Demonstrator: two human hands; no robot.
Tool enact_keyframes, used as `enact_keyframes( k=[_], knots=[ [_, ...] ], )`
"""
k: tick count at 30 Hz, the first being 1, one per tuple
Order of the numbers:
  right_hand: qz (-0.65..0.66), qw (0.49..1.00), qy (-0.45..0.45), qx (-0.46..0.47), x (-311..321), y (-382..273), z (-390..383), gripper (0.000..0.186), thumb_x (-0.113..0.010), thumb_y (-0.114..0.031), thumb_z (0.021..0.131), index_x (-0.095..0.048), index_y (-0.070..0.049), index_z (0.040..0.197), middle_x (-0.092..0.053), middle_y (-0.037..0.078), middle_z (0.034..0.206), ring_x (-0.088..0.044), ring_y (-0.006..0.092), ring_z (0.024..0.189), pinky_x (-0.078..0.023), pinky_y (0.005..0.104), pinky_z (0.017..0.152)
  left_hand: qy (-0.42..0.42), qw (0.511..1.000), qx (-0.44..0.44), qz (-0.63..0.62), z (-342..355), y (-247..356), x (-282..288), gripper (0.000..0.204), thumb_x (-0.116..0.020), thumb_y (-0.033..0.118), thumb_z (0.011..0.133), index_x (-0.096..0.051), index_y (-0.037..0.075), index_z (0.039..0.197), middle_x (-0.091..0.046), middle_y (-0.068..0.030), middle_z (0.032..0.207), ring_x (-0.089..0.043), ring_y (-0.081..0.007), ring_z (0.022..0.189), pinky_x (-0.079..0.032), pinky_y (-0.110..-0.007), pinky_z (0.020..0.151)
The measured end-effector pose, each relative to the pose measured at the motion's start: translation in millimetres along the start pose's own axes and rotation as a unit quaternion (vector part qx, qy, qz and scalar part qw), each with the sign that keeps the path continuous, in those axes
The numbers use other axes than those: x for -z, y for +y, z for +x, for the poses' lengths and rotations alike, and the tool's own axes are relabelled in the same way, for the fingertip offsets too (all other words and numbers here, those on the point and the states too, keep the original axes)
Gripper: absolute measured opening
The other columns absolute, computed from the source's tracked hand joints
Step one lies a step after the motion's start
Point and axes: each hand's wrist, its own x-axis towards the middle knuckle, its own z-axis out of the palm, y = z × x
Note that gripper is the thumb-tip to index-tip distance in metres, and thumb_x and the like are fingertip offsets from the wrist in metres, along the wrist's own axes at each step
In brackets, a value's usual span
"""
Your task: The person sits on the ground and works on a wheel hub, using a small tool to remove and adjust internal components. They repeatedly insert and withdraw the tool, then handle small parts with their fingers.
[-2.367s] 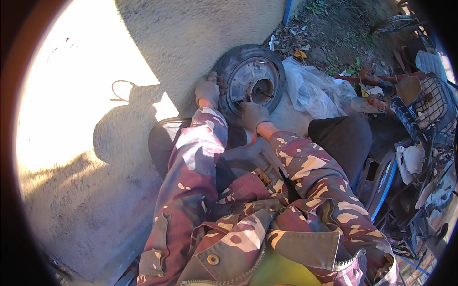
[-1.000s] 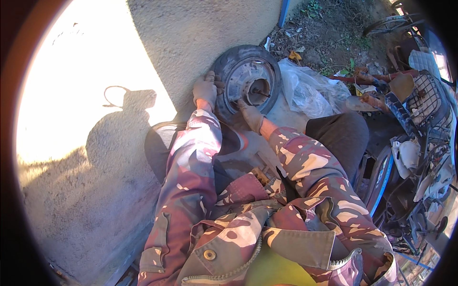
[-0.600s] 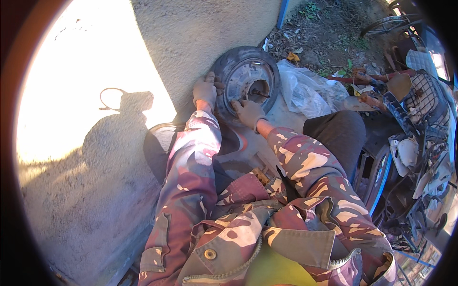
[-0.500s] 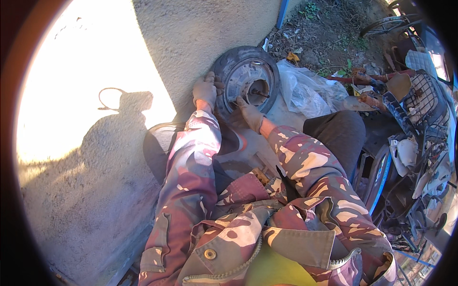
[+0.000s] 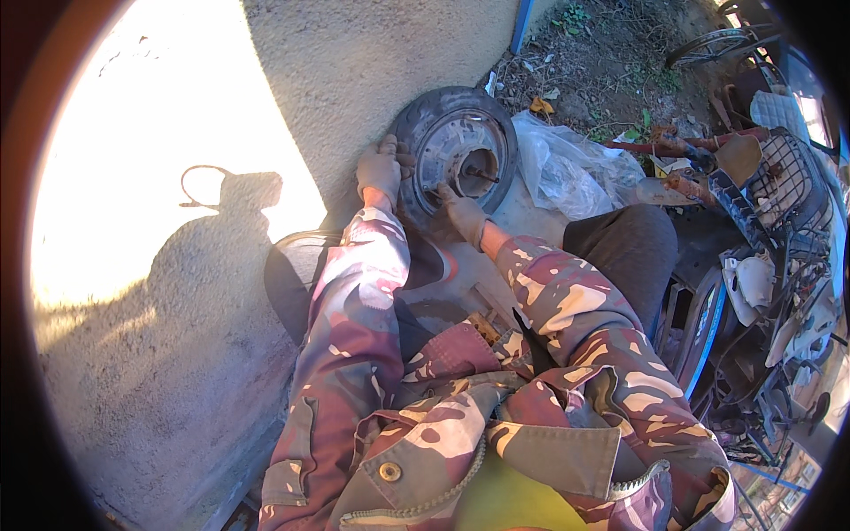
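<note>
A small wheel (image 5: pixel 450 142) with a black tyre and a dusty metal hub stands tilted in front of me, close to the wall. From the round opening in its hub juts a thin axle. My left hand (image 5: pixel 382 170), in a greyish work glove, grips the tyre's left side with its fingers curled over the edge. Lower down, my right hand (image 5: pixel 464 215), gloved too, holds the near right edge of the wheel. One finger of it lies on the rim below the hub opening; its other fingers are partly hidden.
A rough wall (image 5: pixel 177 372) runs along my left. Crumpled clear plastic (image 5: pixel 575 173) lies right of the wheel, touching my right knee (image 5: pixel 624 252). Scrap parts with a black wire basket (image 5: pixel 784 190) pile up at the right. Beyond are dirt with leaves and a spoked wheel (image 5: pixel 722 46).
Almost nothing differs. The wheel and both hands keep their places, apart from a very slight shift of the whole view.
</note>
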Motion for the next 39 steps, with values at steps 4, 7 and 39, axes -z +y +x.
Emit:
enact_keyframes(
  k=[4, 7, 39],
  knots=[
    [0.041, 0.999, 0.003, 0.031, 1, -2, 11, 0.067, -0.053, -0.061, 0.099, -0.071, 0.003, 0.102, -0.077, 0.017, 0.097, -0.074, 0.0294, 0.07, -0.058, 0.0436, 0.059, -0.002, 1.0, 0.001, -0.002, 2, -1, -3, 0.033, -0.054, 0.029, 0.108, -0.064, -0.002, 0.101, -0.071, -0.0123, 0.078, -0.065, -0.0189, 0.059, -0.054, -0.032, 0.054],
    [-0.31, 0.919, 0.098, 0.224, 12, -11, 6, 0.057, -0.051, -0.053, 0.102, -0.071, -0.001, 0.11, -0.075, 0.021, 0.1, -0.073, 0.0376, 0.086, -0.057, 0.0461, 0.076, -0.002, 1.0, 0.003, -0.002, 4, -1, -6, 0.034, -0.054, 0.03, 0.108, -0.064, -0.002, 0.101, -0.071, -0.0124, 0.077, -0.065, -0.0188, 0.058, -0.054, -0.032, 0.054],
    [-0.194, 0.956, 0.054, 0.213, 26, -14, 10, 0.064, -0.053, -0.059, 0.1, -0.068, 0.002, 0.108, -0.074, 0.016, 0.09, -0.074, 0.0275, 0.064, -0.057, 0.0366, 0.055, 0.01, 1.0, 0.009, 0.006, 4, 7, -24, 0.036, -0.055, 0.031, 0.108, -0.068, -0.002, 0.102, -0.072, -0.0115, 0.077, -0.058, -0.0164, 0.055, -0.054, -0.031, 0.057]
  ],
)
